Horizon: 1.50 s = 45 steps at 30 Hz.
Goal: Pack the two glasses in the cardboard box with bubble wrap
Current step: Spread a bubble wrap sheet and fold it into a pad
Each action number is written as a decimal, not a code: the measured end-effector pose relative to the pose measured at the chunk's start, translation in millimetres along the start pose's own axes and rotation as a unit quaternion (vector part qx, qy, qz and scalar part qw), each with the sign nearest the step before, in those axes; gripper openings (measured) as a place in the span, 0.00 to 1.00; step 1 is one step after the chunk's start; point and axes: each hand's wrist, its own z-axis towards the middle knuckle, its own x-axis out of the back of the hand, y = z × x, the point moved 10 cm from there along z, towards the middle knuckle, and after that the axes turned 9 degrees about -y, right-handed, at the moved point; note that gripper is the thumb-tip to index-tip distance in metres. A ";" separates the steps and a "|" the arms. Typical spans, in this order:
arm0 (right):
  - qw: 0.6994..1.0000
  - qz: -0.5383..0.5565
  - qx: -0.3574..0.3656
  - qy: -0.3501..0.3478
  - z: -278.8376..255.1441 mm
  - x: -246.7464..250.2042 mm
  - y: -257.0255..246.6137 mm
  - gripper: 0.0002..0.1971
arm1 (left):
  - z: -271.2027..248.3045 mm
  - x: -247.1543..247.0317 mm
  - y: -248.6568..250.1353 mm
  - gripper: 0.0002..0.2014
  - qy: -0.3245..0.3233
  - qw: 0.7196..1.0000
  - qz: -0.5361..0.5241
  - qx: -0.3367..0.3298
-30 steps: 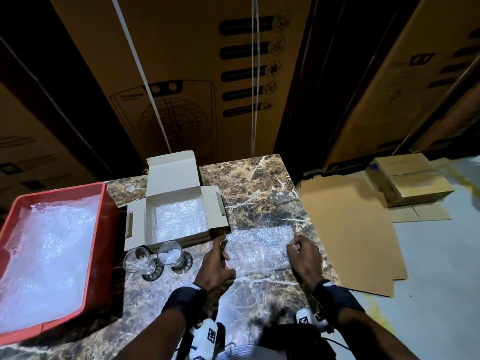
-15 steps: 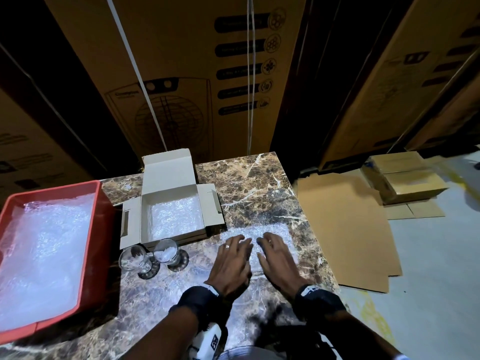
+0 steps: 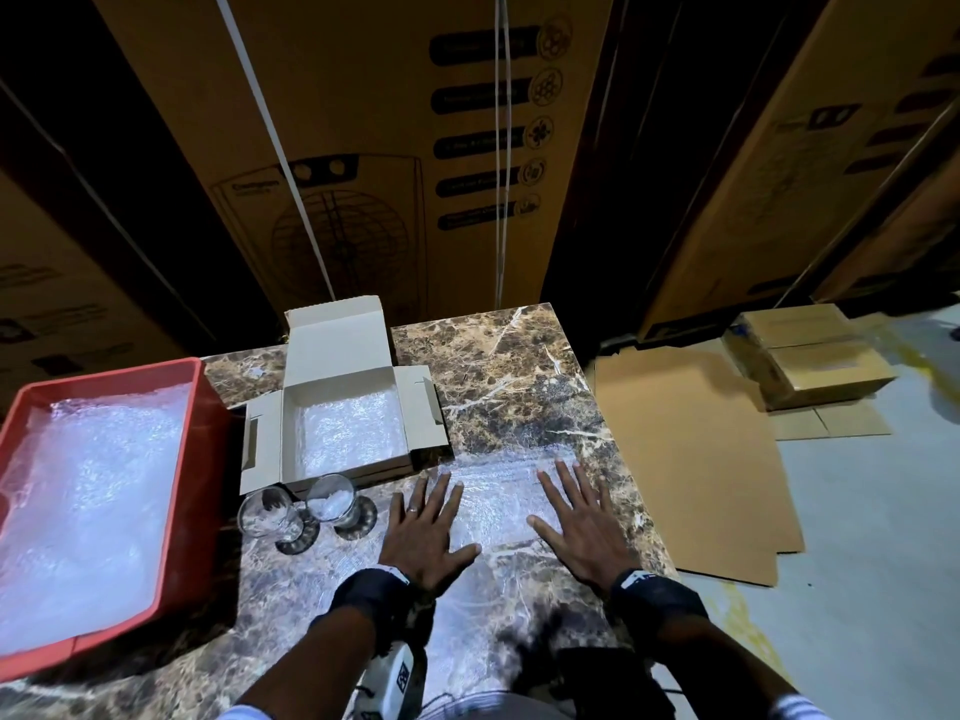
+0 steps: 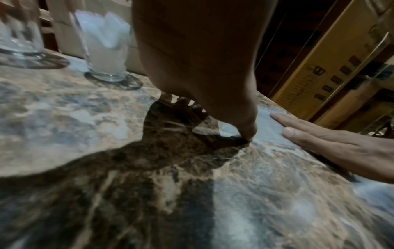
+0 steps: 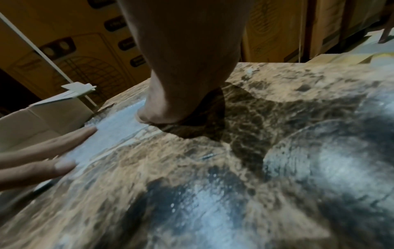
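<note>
Left hand: your left hand (image 3: 423, 532) lies flat on the desk (image 3: 498, 376), fingers straight and spread, holding nothing; its fingertips and thumb press the left edge of the bubble wrap sheet (image 3: 501, 493).
Right hand: your right hand (image 3: 582, 522) is flat too, fingers splayed, pressing the sheet's right part and gripping nothing.
Bubble wrap sheet: spread flat on the desk between your two hands, at 12 o'clock from your wrists.
Cardboard box: the cardboard box (image 3: 343, 423) stands open at 10 o'clock from your left hand, lid raised and side flaps out, with bubble wrap lining its floor.
Glasses: the two glasses (image 3: 304, 511) stand upright side by side at 9 o'clock from your left hand, just before the box's near wall, each with something white inside.
Red tray: the red tray (image 3: 205, 459) sits at 9 o'clock beyond the glasses, filled with bubble wrap.
</note>
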 end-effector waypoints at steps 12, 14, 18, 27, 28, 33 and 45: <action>0.990 0.043 0.132 0.022 -18.9 41.1 -25.4 0.23 | -21.2 35.0 29.7 0.46 0.086 0.993 -0.044 -0.071; 0.987 0.031 0.159 0.023 -19.8 38.4 -33.2 0.16 | -17.8 35.4 37.8 0.43 0.091 0.991 -0.038 -0.089; 0.984 0.030 0.167 0.049 -21.7 41.2 -44.9 0.11 | -12.1 33.8 51.9 0.37 0.104 0.987 -0.029 -0.122; 0.981 0.120 0.151 0.015 -33.0 40.8 -55.8 0.04 | -16.3 33.5 49.6 0.15 0.130 0.980 -0.011 -0.150; 0.980 0.127 0.152 0.013 -35.3 38.4 -55.3 0.04 | -17.1 32.8 46.1 0.13 0.129 0.980 -0.012 -0.152; 0.982 0.089 0.164 0.003 -46.4 25.4 -42.0 0.10 | -18.3 30.4 21.5 0.07 0.121 0.982 -0.037 -0.139; 0.967 0.240 0.079 0.038 -52.2 49.6 1.6 0.07 | -15.2 41.9 -12.3 0.08 0.137 0.957 -0.238 -0.096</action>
